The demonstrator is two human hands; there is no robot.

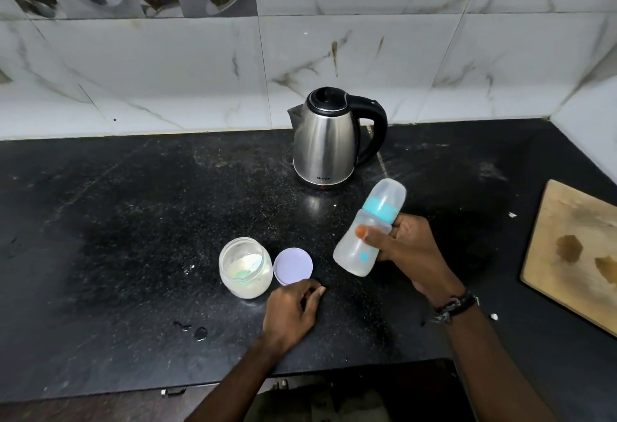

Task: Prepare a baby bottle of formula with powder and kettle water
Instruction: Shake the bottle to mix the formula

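Note:
My right hand [405, 248] grips a baby bottle [362, 238] with a teal collar and clear cap, holding it tilted above the counter; its outline is blurred and pale liquid shows inside. My left hand [293, 308] rests on the black counter [117, 238] with fingers loosely curled, holding nothing, just below a lilac lid [292, 266]. An open glass jar [245, 268] of white powder with a greenish scoop inside stands left of the lid. A steel kettle [325, 141] with a black handle stands at the back, lid closed.
A wooden cutting board [574, 251] lies at the right edge of the counter. Marble-patterned wall tiles [167, 71] run behind the counter. A few water drops [197, 331] sit near the front edge, left of my left arm.

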